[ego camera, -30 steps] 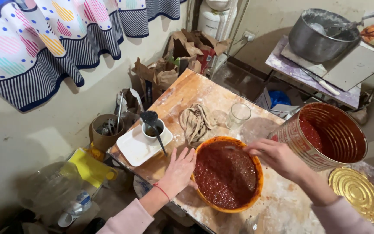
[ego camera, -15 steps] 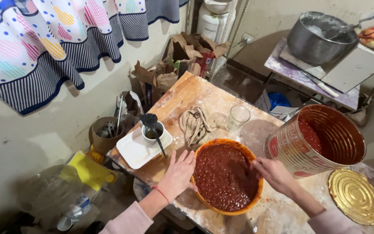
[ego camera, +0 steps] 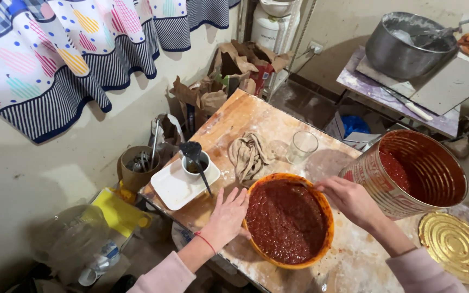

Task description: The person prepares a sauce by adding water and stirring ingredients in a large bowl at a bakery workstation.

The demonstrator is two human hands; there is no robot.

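Partly cropped: gold lid point(ego camera: 454, 247) (right edge).

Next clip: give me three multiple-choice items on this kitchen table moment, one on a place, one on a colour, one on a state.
1. Where is the drinking glass?
A. Beyond the orange bowl, beside the crumpled cloth
B. On the white square plate
C. Inside the large tin can

2. What colour is the loose can lid?
A. Blue
B. Gold
C. White

3. How does the large tin can stand?
A. Sealed and upright
B. Flattened
C. Open and tipped toward the bowl

Answers: 1 A, the glass stands on bare board past the bowl; 2 B, the ridged disc is gold; 3 C, its red-smeared inside faces the camera, leaning bowlward.
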